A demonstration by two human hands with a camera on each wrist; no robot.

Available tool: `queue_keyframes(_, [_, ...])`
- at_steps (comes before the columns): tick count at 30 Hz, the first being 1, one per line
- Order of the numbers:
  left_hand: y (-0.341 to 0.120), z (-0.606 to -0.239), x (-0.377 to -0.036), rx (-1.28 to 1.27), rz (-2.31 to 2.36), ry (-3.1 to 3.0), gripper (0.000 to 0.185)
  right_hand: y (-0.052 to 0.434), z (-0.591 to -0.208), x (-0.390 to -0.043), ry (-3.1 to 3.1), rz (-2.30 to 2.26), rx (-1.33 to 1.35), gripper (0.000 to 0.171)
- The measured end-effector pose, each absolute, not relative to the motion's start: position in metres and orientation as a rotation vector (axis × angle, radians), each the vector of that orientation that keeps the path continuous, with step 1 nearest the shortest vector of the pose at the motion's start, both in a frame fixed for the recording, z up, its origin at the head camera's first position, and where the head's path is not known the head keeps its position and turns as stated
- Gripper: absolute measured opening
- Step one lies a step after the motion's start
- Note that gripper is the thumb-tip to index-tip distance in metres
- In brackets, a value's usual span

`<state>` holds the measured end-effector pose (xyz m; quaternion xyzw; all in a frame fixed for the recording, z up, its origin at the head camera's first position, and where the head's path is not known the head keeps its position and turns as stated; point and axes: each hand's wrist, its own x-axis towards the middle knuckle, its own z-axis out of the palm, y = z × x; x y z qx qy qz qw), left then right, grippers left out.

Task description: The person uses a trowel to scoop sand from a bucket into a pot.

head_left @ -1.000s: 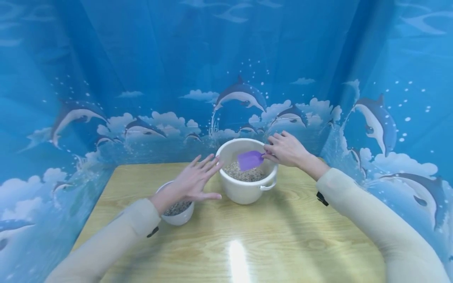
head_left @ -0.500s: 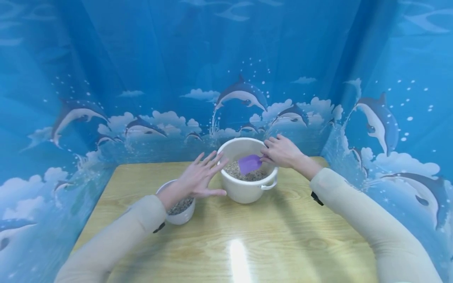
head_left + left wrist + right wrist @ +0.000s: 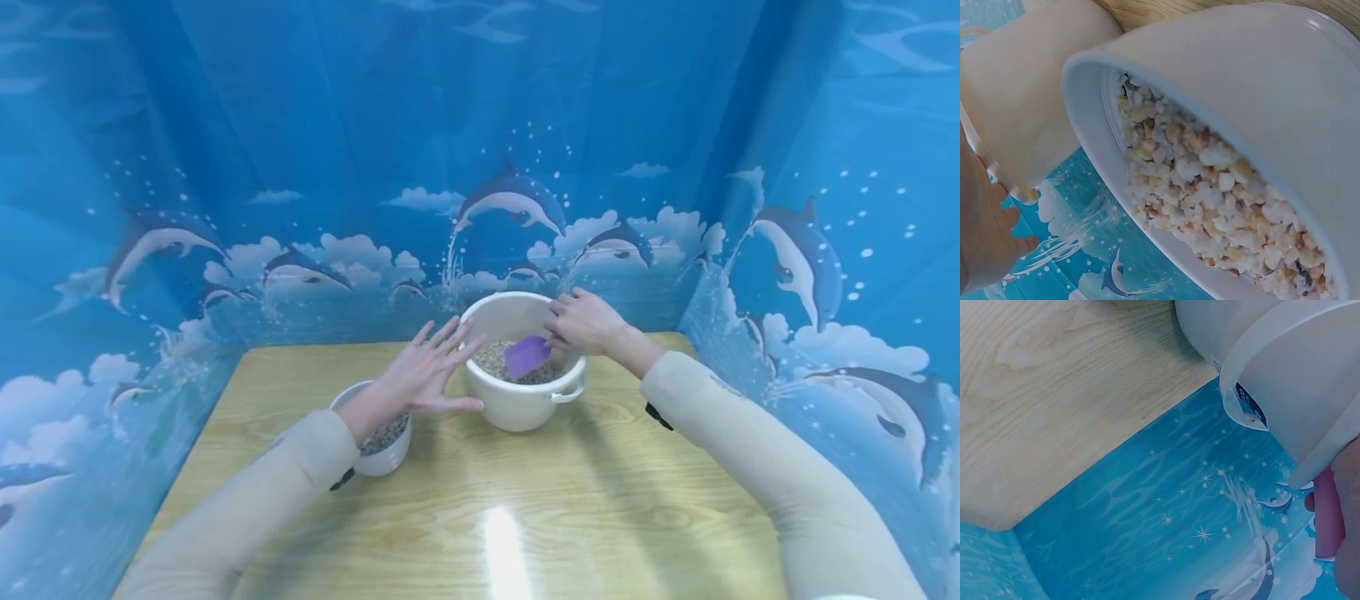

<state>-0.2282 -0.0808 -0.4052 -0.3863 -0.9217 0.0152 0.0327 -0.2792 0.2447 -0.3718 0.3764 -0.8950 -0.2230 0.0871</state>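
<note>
The purple scoop (image 3: 527, 356) sits blade-down inside the white bucket (image 3: 522, 406), which stands near the far edge of the wooden table (image 3: 585, 500), about midway along it. The scoop's tip rests on or just above the pale gravel (image 3: 495, 358) filling the bucket's bottom. The right hand (image 3: 583, 323) pinches the scoop's handle over the bucket's far right rim. The left hand (image 3: 427, 377) is spread flat, fingers straight, against or just beside the bucket's left wall (the head view does not settle whether it touches). Under that wrist, toward the table's left edge, stands a small white bowl (image 3: 384, 454) holding the same gravel (image 3: 1210, 187). As I judge it, the risk is spilling: a heaped scoop carried over the gap between bucket and bowl could shed stones onto the table, and the left forearm hangs low enough to knock the bowl.
</note>
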Motion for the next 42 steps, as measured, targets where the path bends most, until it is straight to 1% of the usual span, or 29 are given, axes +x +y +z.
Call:
queue_keyframes(8, [-0.08,-0.406,-0.228,-1.179,0.043,-2.842,0.107,0.24,-0.373,-0.282,-2.706,-0.696,1.143,0.031])
queue_keyframes(19, [-0.079,-0.406,-0.23,-1.177,0.071,-2.834,0.106,0.233,-0.374,-0.284,-2.743,-0.779,1.128,0.036])
queue_keyframes(42, [-0.079,-0.407,-0.23,-1.169,0.081,-2.83,0.106,0.22,-0.383,-0.284,-2.721,-0.826,1.171,0.027])
